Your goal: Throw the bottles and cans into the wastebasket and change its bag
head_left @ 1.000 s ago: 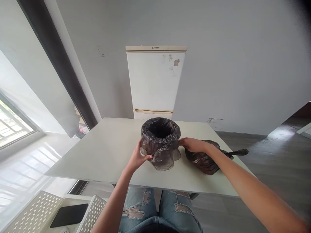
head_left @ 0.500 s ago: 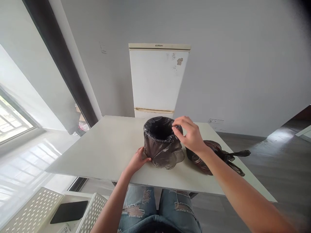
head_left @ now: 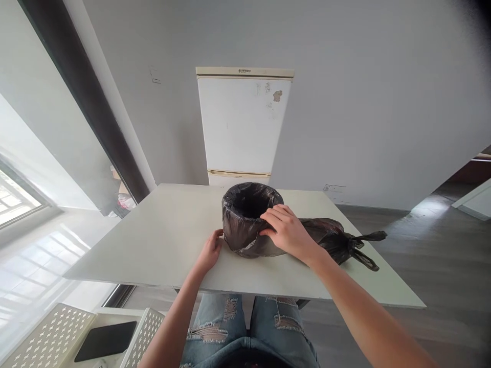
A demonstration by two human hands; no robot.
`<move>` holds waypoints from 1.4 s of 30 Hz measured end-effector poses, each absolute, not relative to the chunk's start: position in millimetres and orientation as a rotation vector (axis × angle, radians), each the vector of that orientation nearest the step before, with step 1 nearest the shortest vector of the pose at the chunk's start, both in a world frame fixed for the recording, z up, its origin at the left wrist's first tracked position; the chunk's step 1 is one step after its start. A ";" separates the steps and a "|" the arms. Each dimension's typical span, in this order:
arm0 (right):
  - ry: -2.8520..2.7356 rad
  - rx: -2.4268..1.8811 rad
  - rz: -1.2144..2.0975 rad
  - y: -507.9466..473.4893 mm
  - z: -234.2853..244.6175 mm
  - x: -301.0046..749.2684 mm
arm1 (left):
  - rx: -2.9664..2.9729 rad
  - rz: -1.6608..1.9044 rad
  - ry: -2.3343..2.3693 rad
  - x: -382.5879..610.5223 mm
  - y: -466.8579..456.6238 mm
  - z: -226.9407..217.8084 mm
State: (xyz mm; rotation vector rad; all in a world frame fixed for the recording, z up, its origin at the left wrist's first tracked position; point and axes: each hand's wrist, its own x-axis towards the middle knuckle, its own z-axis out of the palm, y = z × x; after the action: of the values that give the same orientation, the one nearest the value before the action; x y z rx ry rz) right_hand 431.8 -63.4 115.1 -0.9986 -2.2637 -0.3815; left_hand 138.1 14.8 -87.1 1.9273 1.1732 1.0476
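Observation:
A small round bin (head_left: 245,217) lined with a dark plastic bag stands near the front of the white table (head_left: 164,240). My left hand (head_left: 210,251) rests against the bin's lower left side, fingers curved onto the liner. My right hand (head_left: 286,231) lies flat on the front right of the liner, fingers stretched out and pressing the loose plastic against the bin. Just right of the bin lies a tied dark rubbish bag (head_left: 337,237), its knotted handles pointing right.
A white fridge (head_left: 243,125) stands against the wall behind the table. At lower left is a white perforated shelf (head_left: 49,337) with a dark phone (head_left: 105,341) on it. A window lies to the left, grey floor to the right.
My right hand came down from the bin's rim to its front side, flattening the flared plastic. My left hand stayed at the bin's lower left side.

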 end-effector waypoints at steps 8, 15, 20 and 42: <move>-2.059 -1.120 -0.405 -13.3 148.7 481.9 | 1.978 1.010 1.199 136.1 11.8 -83.9; -1.853 -1.470 -0.374 54.5 153.8 586.7 | 2.067 0.973 1.147 138.0 6.0 -73.3; -1.979 -1.677 -0.478 64.6 137.0 640.9 | 2.160 0.869 1.120 139.5 1.6 -66.2; -1.996 -1.865 -0.534 29.5 113.6 677.6 | 2.162 0.887 1.151 139.2 2.4 -66.9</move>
State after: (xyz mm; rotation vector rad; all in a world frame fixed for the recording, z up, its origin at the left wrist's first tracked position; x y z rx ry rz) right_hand 677.6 29.5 113.6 -1.8647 -1.9964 -0.5343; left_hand 139.2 2.4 -66.9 2.1616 1.1505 0.8865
